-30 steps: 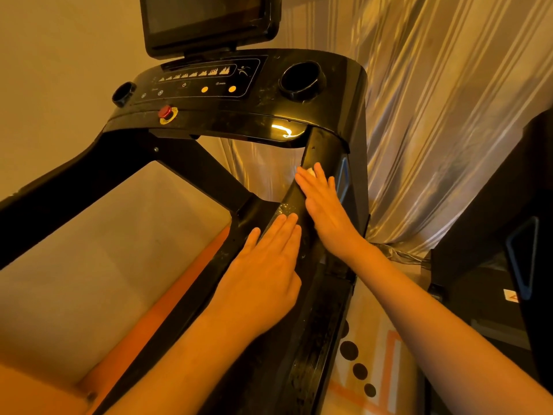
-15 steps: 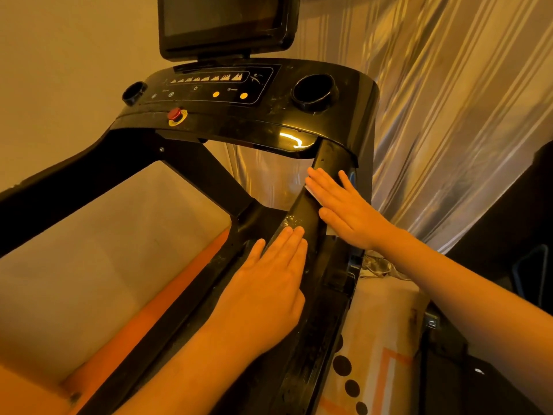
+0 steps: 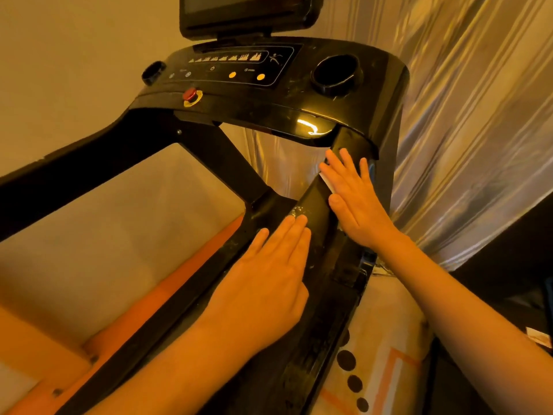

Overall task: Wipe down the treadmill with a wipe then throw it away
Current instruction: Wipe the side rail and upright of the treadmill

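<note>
On the treadmill (image 3: 74,181), the left hand (image 3: 269,283) lies flat, fingers straight and together, braced on the lower right upright (image 3: 314,211). Just above it, a sliver of white wipe (image 3: 326,183) shows under the right hand (image 3: 356,202), whose flat, spread fingers press it to the upright beneath the console (image 3: 299,94). Wiping looks midway: specks show lower down, the console seems smudged, and binning the wipe is not yet done

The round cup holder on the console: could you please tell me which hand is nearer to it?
Right. The right hand lies on the upright below the cup holder; the left hand rests farther down it.
</note>
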{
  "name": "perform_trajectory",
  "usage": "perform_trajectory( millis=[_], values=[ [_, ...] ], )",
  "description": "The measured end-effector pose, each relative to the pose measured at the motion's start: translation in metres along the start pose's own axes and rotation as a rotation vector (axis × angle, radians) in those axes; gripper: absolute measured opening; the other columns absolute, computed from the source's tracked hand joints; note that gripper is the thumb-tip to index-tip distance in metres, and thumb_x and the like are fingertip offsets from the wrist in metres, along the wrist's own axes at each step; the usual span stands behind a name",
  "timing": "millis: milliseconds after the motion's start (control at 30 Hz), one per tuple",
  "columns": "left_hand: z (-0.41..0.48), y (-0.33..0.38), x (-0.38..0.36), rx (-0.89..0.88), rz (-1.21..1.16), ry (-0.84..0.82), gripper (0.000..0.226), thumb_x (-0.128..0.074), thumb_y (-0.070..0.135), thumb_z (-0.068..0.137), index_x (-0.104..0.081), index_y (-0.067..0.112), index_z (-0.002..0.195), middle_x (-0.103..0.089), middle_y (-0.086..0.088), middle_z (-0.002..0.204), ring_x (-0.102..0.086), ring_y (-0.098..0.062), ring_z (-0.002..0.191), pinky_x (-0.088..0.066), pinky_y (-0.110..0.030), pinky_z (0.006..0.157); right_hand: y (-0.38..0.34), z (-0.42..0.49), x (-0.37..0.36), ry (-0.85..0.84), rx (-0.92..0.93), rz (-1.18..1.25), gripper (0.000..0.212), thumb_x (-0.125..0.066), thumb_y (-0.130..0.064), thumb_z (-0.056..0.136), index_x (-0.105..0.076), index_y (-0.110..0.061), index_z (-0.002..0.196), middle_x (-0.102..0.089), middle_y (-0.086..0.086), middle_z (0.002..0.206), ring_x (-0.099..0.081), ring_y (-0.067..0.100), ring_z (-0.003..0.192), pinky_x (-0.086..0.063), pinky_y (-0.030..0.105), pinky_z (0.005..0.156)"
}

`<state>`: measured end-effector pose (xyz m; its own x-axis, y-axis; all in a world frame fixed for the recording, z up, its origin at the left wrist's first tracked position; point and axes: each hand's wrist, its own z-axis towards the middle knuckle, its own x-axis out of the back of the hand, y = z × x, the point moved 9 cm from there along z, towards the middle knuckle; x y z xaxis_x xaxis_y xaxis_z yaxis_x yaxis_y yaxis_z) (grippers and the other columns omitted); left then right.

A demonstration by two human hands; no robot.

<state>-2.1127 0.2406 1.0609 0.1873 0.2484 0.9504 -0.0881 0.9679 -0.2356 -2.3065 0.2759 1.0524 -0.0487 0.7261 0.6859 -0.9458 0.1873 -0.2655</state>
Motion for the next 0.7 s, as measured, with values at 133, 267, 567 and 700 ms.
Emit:
perform_trajectory(
  millis=[133, 267, 567, 700],
  values=[
    [0.001, 0.002, -0.002, 0.007, 0.109, 0.024, 0.067, -0.037, 0.039, 0.092, -0.049, 0.005, 0.149, -0.045, -0.017, 0.156, -0.043, -0.029, 0.144, -0.032, -0.047, 0.113, -0.005, -0.003, -0.001, 0.030, 0.037, 0.024, 0.067, -0.013, -0.050, 0.109, -0.034, -0.010, 0.159, -0.013, 0.004, 0.171, 0.003, 0.023, 0.159, 0.013, 0.040, 0.126],
    [-0.003, 0.004, -0.003, 0.087, 0.160, 0.044, 0.066, -0.035, 0.038, 0.095, -0.045, 0.003, 0.151, -0.043, -0.019, 0.156, -0.043, -0.032, 0.144, -0.035, -0.052, 0.112, -0.018, -0.011, -0.008, -0.033, 0.201, 0.014, 0.063, -0.015, -0.045, 0.110, -0.038, -0.009, 0.156, -0.022, 0.004, 0.168, -0.002, 0.021, 0.159, 0.011, 0.043, 0.126],
    [-0.021, 0.001, -0.007, 0.262, 0.190, 0.079, 0.065, -0.031, 0.042, 0.101, -0.036, 0.007, 0.156, -0.038, -0.016, 0.160, -0.036, -0.030, 0.147, -0.026, -0.051, 0.114, -0.019, -0.010, -0.005, 0.037, 0.149, 0.043, 0.052, -0.027, -0.030, 0.108, -0.046, -0.011, 0.153, -0.036, 0.004, 0.164, -0.008, 0.019, 0.159, 0.012, 0.044, 0.126],
    [-0.021, 0.003, -0.005, 0.271, 0.210, 0.112, 0.064, -0.035, 0.039, 0.102, -0.035, 0.006, 0.156, -0.036, -0.016, 0.161, -0.032, -0.030, 0.149, -0.029, -0.053, 0.114, -0.012, -0.006, -0.001, 0.013, 0.236, -0.061, 0.052, -0.025, -0.032, 0.109, -0.044, -0.014, 0.154, -0.035, 0.003, 0.164, -0.009, 0.021, 0.159, 0.011, 0.047, 0.126]
  ],
)
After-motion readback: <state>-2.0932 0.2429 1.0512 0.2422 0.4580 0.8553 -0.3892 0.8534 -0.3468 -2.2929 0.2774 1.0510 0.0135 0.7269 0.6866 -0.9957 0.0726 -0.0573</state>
